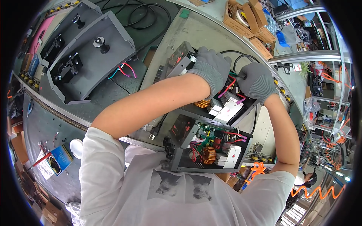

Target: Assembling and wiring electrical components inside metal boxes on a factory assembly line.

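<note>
Head view: a grey bench (pixel 196 34) carries grey covers (pixel 94 52) at left, two open units, and cartons (pixel 249 19) beyond. The left hand (pixel 211 67) rests on the far unit (pixel 211 101), grip unclear; the right hand (pixel 258 81) is closed round a black cable (pixel 241 58) (gloved, both). The near unit (pixel 203 145) lies just below.

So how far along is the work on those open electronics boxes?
Both open units already hold boards and copper coils; the nearer unit lies untouched by the hands. In hand: the left hand steadies the farther unit, and the right hand grips a black cable at its wiring. Left: both units are uncovered, and two grey covers lie aside.
</note>
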A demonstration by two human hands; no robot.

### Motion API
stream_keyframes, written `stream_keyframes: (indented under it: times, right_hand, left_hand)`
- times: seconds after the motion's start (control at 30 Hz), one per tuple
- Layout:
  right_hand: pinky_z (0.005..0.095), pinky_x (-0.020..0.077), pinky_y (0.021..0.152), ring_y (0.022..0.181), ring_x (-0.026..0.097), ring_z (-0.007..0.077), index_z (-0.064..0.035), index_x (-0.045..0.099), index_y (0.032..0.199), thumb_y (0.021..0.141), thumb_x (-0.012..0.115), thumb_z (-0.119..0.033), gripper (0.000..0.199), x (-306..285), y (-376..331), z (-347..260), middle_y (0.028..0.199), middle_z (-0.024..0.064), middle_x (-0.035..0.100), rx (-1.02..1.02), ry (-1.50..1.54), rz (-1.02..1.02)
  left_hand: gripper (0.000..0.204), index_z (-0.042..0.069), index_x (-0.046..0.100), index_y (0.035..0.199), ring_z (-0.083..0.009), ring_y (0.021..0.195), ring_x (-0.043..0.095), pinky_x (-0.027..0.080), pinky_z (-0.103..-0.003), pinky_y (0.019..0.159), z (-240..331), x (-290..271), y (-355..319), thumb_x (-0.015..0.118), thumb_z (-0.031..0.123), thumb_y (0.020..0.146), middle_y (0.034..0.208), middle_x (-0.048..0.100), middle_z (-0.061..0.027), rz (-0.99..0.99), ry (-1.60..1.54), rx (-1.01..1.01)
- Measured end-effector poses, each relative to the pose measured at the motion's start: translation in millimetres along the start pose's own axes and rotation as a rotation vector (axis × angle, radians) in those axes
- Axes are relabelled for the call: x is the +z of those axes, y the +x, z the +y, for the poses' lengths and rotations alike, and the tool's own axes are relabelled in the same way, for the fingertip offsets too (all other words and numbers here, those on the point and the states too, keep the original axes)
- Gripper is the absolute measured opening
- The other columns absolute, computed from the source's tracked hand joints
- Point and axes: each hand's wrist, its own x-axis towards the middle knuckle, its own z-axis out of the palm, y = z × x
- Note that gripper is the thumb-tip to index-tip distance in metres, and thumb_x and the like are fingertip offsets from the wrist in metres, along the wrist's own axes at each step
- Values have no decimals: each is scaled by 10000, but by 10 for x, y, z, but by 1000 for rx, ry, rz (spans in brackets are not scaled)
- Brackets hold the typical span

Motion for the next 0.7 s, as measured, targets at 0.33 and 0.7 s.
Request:
stream_keyframes:
  times: [0.33, 0.7]
  right_hand:
    - [399, 540, 824, 893, 686, 329, -57, 751, 872, 778, 652, -289, 270, -15, 54, -52, 915, 182, 704, 41, -1, -35]
    - [400, 534, 864, 969, 682, 314, -78, 734, 1002, 771, 712, -309, 327, -17, -65, -89, 1016, 169, 710, 179, 73, 86]
  left_hand:
    - [277, 132, 628, 1131, -220, 982, 647, 397, -416, 858, 2, 14, -6, 648, 229, 873, 1013, 681, -48, 20, 11, -8]
    - [502, 92, 608, 1143, -249, 973, 655, 450, -416, 866, -4, -31, -20, 798, 298, 727, 1005, 684, -84, 20, 1, 17]
